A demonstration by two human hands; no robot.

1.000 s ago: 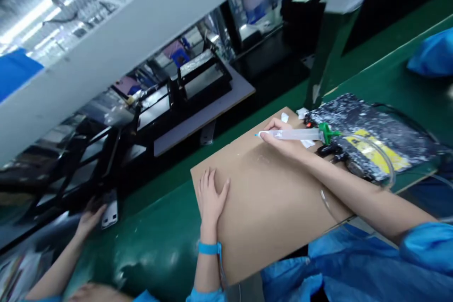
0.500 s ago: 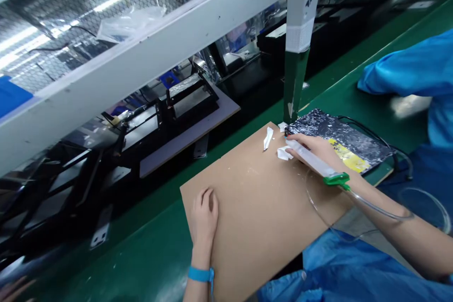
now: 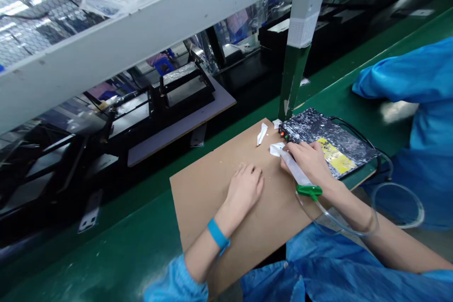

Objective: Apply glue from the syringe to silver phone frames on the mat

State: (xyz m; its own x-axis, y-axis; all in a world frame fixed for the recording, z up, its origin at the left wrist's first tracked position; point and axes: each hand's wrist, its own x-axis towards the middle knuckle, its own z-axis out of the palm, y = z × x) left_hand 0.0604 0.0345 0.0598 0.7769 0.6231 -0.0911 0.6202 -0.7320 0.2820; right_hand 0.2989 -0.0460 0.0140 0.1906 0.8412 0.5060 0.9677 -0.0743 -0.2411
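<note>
In my right hand (image 3: 307, 160) is a translucent syringe (image 3: 296, 170) with a green cap and a clear tube trailing from it. Its tip points at a white paper piece (image 3: 276, 149) on the brown board (image 3: 226, 207). My left hand (image 3: 246, 185), with a blue band at the wrist, rests on the middle of the board, fingers loosely curled; whether anything is under them is hidden. Another white scrap (image 3: 262, 134) lies near the board's far edge. The speckled black box (image 3: 329, 139) with a yellow label sits right beside my right hand.
A green and white post (image 3: 295, 66) rises behind the board, joined to a white beam (image 3: 141, 37). Beyond are black frames (image 3: 187, 89) on a conveyor. At the right is another person's blue sleeve (image 3: 403, 75). Cables leave the box's right side.
My left hand has moved right, from the board's left edge to its middle. The syringe in my right hand has tilted more steeply, its tip now at the white paper. The view has shifted slightly.
</note>
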